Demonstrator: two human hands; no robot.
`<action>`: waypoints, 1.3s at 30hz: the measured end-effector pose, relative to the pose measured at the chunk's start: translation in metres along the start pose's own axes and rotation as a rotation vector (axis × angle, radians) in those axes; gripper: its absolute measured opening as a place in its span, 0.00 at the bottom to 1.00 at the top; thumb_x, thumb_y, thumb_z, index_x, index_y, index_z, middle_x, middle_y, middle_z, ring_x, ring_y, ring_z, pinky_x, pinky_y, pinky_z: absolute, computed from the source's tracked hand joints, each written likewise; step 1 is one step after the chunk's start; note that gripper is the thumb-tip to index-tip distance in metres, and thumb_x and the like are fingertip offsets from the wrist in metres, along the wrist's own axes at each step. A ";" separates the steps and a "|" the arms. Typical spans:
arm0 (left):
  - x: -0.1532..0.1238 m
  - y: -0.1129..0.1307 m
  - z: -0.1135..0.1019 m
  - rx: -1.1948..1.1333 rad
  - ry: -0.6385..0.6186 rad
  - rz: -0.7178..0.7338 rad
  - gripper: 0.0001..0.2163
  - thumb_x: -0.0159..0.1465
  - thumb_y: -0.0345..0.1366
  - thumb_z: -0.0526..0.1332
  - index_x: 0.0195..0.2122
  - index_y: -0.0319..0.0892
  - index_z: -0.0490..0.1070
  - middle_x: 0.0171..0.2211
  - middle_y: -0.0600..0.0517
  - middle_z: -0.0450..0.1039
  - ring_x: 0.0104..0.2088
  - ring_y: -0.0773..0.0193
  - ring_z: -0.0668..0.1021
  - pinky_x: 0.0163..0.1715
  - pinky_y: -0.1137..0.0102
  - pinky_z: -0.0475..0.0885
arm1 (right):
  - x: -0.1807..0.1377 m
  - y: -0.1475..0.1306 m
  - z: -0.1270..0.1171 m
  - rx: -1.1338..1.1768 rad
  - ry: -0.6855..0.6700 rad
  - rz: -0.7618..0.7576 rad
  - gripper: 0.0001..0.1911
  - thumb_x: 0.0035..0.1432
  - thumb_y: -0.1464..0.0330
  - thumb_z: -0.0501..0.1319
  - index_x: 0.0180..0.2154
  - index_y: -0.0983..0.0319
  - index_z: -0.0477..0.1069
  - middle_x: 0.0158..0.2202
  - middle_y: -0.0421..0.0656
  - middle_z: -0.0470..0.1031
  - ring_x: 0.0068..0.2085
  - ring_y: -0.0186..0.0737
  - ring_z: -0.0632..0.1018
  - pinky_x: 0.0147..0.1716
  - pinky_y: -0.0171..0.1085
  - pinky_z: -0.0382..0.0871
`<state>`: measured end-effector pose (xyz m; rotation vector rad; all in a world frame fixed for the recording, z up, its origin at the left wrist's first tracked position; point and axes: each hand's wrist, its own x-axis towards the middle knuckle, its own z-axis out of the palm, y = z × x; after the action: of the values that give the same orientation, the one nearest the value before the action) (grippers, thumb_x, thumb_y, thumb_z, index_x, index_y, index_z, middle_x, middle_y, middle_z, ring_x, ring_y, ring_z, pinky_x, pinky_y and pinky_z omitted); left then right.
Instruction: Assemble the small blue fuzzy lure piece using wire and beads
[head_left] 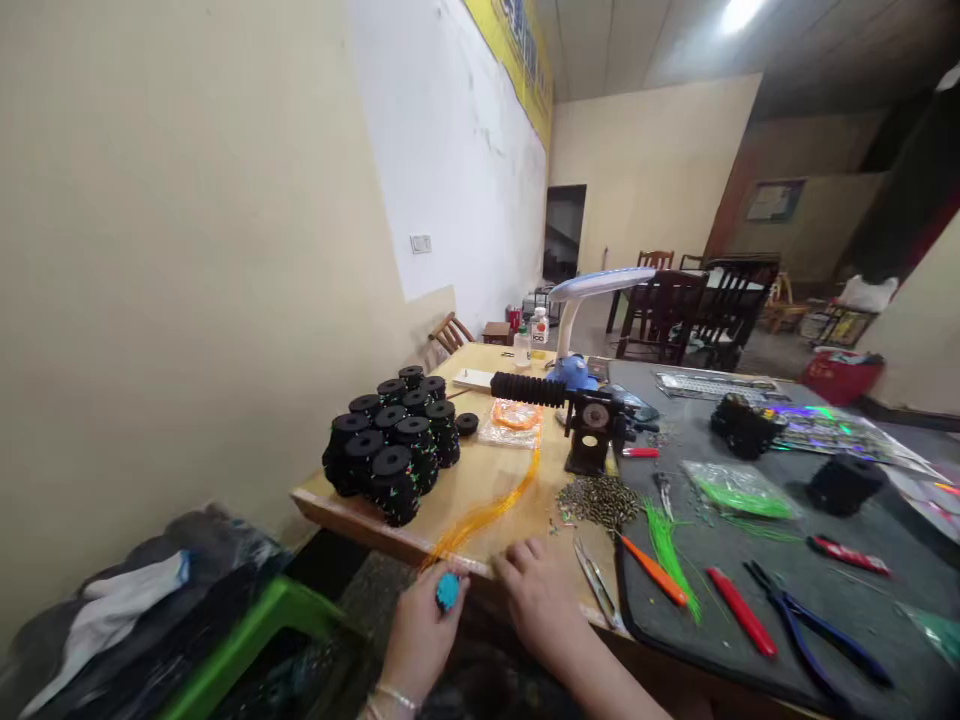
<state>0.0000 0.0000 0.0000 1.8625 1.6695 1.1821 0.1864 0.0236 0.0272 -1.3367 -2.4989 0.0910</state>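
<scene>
At the near edge of the desk [480, 480], a person's left hand [420, 630] has its fingers curled round a small blue disc [448, 591], while the right hand [536, 600] rests flat and loosely spread on the wood, gripping nothing, just beside a trailing bundle of orange strands [487, 510]. A nudge could drag those strands off the edge, or scatter the heap of small metal beads [600, 498] nearby. Further back stand stacked black spools [390, 440], a dark hand-cranked vise [592, 425] and a desk lamp [592, 300]. Beyond, dark chairs [675, 310] fill a cream-walled room.
</scene>
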 end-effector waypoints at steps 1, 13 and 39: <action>0.000 0.002 0.000 -0.009 0.004 -0.001 0.09 0.63 0.39 0.57 0.35 0.43 0.75 0.34 0.49 0.79 0.37 0.59 0.80 0.40 0.70 0.72 | -0.001 0.000 0.001 -0.008 -0.001 0.002 0.11 0.61 0.72 0.56 0.45 0.59 0.70 0.42 0.45 0.71 0.43 0.45 0.66 0.39 0.40 0.59; -0.002 0.019 0.025 0.036 -0.119 -0.131 0.09 0.60 0.37 0.58 0.27 0.42 0.76 0.26 0.52 0.78 0.27 0.63 0.78 0.29 0.74 0.68 | -0.011 0.003 0.009 -0.001 0.095 -0.024 0.07 0.59 0.72 0.58 0.40 0.59 0.70 0.40 0.43 0.72 0.40 0.43 0.67 0.38 0.39 0.57; 0.003 0.018 0.028 -0.266 -0.309 -0.225 0.08 0.54 0.38 0.63 0.25 0.38 0.76 0.25 0.49 0.79 0.28 0.60 0.77 0.30 0.71 0.70 | -0.018 0.003 0.029 0.072 0.590 -0.050 0.04 0.63 0.68 0.58 0.37 0.57 0.72 0.33 0.39 0.76 0.36 0.39 0.68 0.47 0.43 0.55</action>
<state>0.0333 0.0054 -0.0020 1.5568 1.4298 0.9196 0.1895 0.0129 -0.0047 -1.0737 -2.0056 -0.1955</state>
